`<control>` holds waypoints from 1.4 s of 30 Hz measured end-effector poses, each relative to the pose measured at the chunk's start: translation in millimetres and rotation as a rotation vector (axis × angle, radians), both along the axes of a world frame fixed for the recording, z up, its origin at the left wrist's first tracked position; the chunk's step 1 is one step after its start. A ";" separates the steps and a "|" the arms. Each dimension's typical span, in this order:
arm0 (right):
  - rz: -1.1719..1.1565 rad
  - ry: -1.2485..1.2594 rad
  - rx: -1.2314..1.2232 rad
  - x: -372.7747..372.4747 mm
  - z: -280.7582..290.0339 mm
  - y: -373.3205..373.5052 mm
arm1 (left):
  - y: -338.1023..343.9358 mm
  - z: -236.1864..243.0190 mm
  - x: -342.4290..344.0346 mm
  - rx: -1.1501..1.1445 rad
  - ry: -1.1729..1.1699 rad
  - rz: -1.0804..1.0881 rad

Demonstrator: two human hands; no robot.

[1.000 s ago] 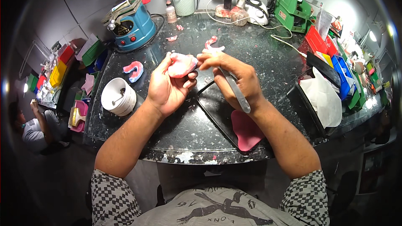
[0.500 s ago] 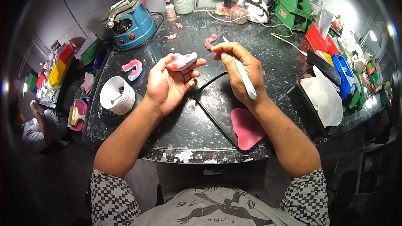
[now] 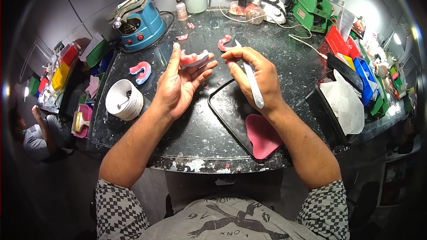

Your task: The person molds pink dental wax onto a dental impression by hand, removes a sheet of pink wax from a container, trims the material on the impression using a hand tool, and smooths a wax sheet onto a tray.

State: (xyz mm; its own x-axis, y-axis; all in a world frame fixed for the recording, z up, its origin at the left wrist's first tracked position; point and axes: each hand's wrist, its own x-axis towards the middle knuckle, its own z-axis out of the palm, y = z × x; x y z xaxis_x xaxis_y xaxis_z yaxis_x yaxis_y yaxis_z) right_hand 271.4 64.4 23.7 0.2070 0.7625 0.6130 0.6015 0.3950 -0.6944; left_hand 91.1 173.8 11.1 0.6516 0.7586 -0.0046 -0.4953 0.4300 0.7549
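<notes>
A pink and pale-blue dental piece rests across the raised fingers of my left hand, with the thumb upright beside it. My right hand holds a slim silver-white knife. Its handle lies across the hand toward the wrist and its tip pokes out past the bent index finger. The knife is apart from the dental piece. Left of my left hand lies a U-shaped pink and blue dental piece. Another reddish curved piece lies beyond my right hand.
A pink wax sheet lies by a black-rimmed tray. A white tub stands left. Behind are a blue machine, a small bottle and a tool cup. Right sits a black bin with white paper. Another person sits far left.
The dental piece has turned in my left hand and its ridged pink side now shows more; the thumb has come upright. My right hand has shifted slightly, and the knife stands steeper.
</notes>
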 end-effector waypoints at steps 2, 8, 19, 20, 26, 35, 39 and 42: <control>-0.011 0.012 0.058 -0.4 -4.5 4.7 | 0.3 -0.7 -0.5 -0.014 -0.002 0.005; 0.011 0.101 0.165 0.9 -12.9 13.1 | -2.4 0.2 1.0 -0.035 0.039 -0.064; 0.000 0.049 0.091 -1.7 -5.1 5.7 | -6.0 2.9 2.8 -0.096 0.139 0.149; 0.000 0.052 0.089 -1.4 -5.6 5.9 | -6.0 3.1 2.4 -0.096 0.139 0.150; 0.000 0.045 0.085 0.2 -6.1 6.3 | -1.0 -1.7 -1.1 -0.093 0.097 0.086; -0.186 -0.191 0.080 37.6 7.7 11.5 | 6.5 -7.2 -12.1 -0.135 -0.041 -0.066; -0.411 -0.423 -0.053 88.6 -13.8 14.3 | 1.9 -2.1 -8.0 -0.126 -0.051 -0.053; -0.503 -0.556 -0.130 108.4 -31.9 16.2 | 0.8 -2.3 -5.1 -0.160 -0.080 0.016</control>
